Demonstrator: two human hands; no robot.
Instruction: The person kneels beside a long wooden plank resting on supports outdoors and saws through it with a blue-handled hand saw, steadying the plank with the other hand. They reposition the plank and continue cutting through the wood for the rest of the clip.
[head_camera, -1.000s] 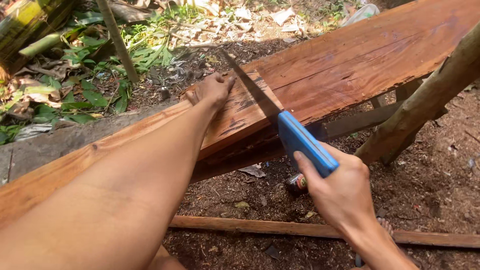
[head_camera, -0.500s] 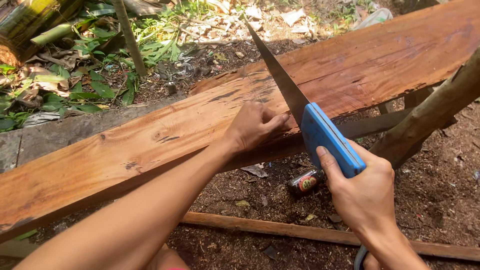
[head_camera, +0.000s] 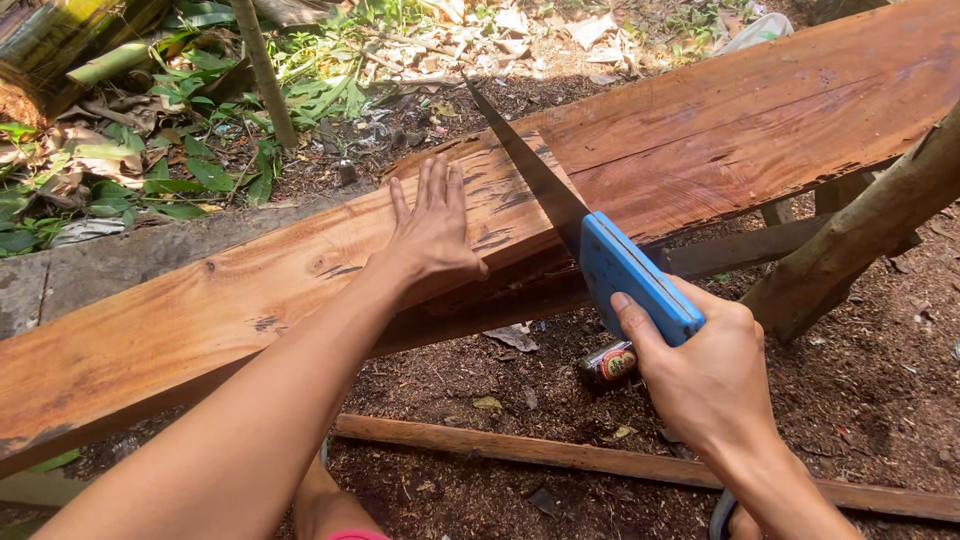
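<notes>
My right hand (head_camera: 708, 385) is closed around the blue handle of a handsaw (head_camera: 640, 280), fingers wrapped fully over the grip, index finger laid along its near side. The dark blade runs up and away from the handle, crossing the plank (head_camera: 700, 140) at a slant, its tip reaching past the far edge. The blade sits in a cut in the wood; I cannot tell how deep.

My left hand (head_camera: 432, 232) lies flat and open on the plank, palm down, fingers spread and pointing away from me, just left of the blade, not touching it. It grips nothing.

The plank is a long reddish-brown board, rough along its near edge, running from lower left to upper right. At right it rests near a slanted round log (head_camera: 850, 240).

Below the plank, on dark soil, a small dark bottle (head_camera: 607, 365) lies just beside the right hand. A thin wooden batten (head_camera: 560, 455) lies on the ground nearer to me. Beyond the plank: green leaves (head_camera: 190, 165), dry litter, a thin upright stem (head_camera: 262, 70).
</notes>
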